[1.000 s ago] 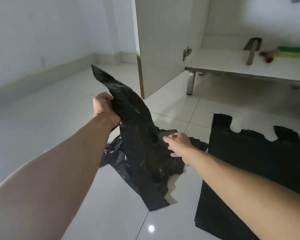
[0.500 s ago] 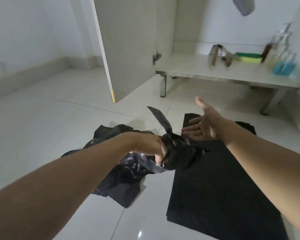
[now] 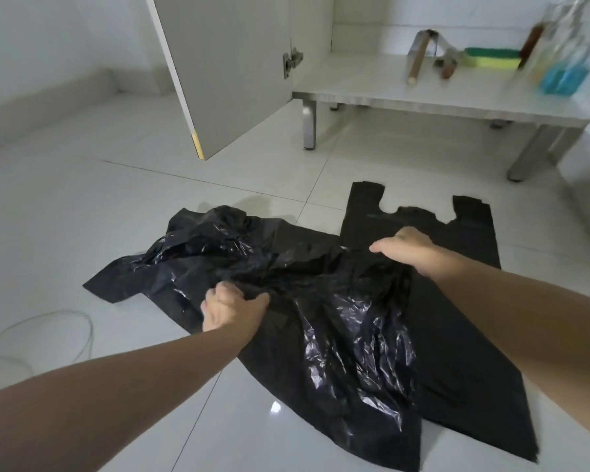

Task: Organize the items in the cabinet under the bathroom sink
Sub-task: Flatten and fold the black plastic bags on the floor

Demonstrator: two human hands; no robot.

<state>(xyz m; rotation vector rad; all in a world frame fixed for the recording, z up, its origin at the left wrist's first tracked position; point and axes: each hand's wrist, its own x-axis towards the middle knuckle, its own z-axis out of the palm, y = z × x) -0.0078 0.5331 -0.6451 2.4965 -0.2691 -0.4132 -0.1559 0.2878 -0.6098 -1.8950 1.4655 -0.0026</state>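
Observation:
Several black plastic bags lie on the white tiled floor. A crumpled, shiny bag (image 3: pixel 338 335) is spread partly over a flat bag (image 3: pixel 457 301) whose handles point toward the cabinet. My left hand (image 3: pixel 230 306) grips the crumpled bag's near left edge with curled fingers. My right hand (image 3: pixel 406 247) holds the same bag's far edge, knuckles up, fingers curled down into the plastic. More crumpled bags (image 3: pixel 212 243) lie to the left.
The open cabinet door (image 3: pixel 225 69) stands ahead on the left. On the cabinet shelf (image 3: pixel 423 93) are a metal tool (image 3: pixel 419 56), a green-yellow sponge (image 3: pixel 491 57) and a bottle with blue liquid (image 3: pixel 562 63). A thin clear cord (image 3: pixel 58 321) loops on the floor at left.
The bunched bag my left hand held up has come down and now lies spread over the flat bag. My right hand, open in the air before, now holds the bag's far edge.

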